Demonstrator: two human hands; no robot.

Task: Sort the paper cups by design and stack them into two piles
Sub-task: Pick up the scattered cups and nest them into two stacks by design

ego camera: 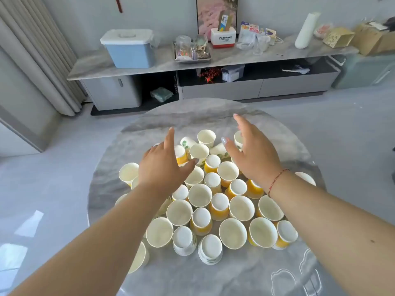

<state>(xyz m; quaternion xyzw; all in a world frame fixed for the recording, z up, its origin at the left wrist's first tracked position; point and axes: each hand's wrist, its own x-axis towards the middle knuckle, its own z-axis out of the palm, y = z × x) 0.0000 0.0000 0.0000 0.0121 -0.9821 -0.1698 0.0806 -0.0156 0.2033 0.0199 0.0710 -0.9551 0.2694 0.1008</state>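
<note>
I have both hands out over the far half of the crowd of paper cups (201,195), and neither holds anything. My left hand (164,165) is spread wide, fingers straight and thumb out, above an upturned yellow cup (180,155). My right hand (252,154) is just as flat and wide, above the cups at the far right of the group. I cannot tell whether either palm touches a cup.

The cups sit packed on the round grey bench (192,118), some mouth-up, some bottom-up, and at least one leaf-print cup (187,143) lies on its side. Yellow and leaf-print are mixed throughout, and no pile has been started that I can see.

My judgement is that the step in hand is the first pick. I would take one upright cup from the outer ring, pinching its rim, rather than reach into the middle where neighbours touch and would tip. Upturned cups need flipping before nesting, so starting each pile with mouth-up ones seems easier.

For room, the far strip of bench beyond my fingers is bare and suits one pile. The near right, by the cloud outline (299,276), suits the other. Cups at the left (128,174) stand close to the bench edge, so I would sweep inward there, not outward.
</note>
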